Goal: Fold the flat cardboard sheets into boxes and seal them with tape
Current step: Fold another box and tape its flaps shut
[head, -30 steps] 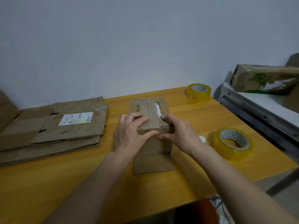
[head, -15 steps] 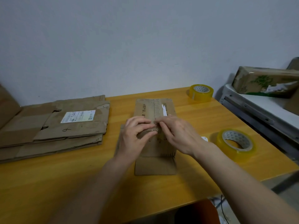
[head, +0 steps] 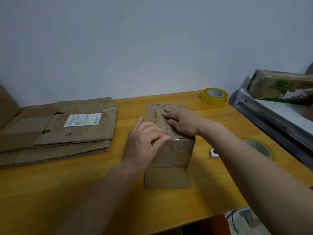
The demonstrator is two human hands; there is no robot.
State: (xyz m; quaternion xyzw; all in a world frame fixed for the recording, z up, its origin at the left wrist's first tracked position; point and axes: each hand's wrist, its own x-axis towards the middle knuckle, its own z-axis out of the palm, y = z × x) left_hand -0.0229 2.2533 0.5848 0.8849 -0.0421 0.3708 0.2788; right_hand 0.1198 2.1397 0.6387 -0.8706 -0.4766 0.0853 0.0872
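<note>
A small brown cardboard box stands in the middle of the yellow table, its bottom flaps splayed out on the tabletop. My right hand lies flat with straight fingers on the box's top flaps, pressing them down. My left hand is at the top's near left edge, its fingertips curled over the front rim. A stack of flat cardboard sheets lies to the left, the top one bearing a white label. One tape roll sits at the back right; another is partly hidden behind my right forearm.
A small white object lies on the table right of the box. Beyond the table's right edge a grey-white unit carries a wrapped brown package. A wall rises right behind the table.
My right hand has slid from the box's front top edge farther back across the top and now lies flat. My left hand stays at the near left corner.
</note>
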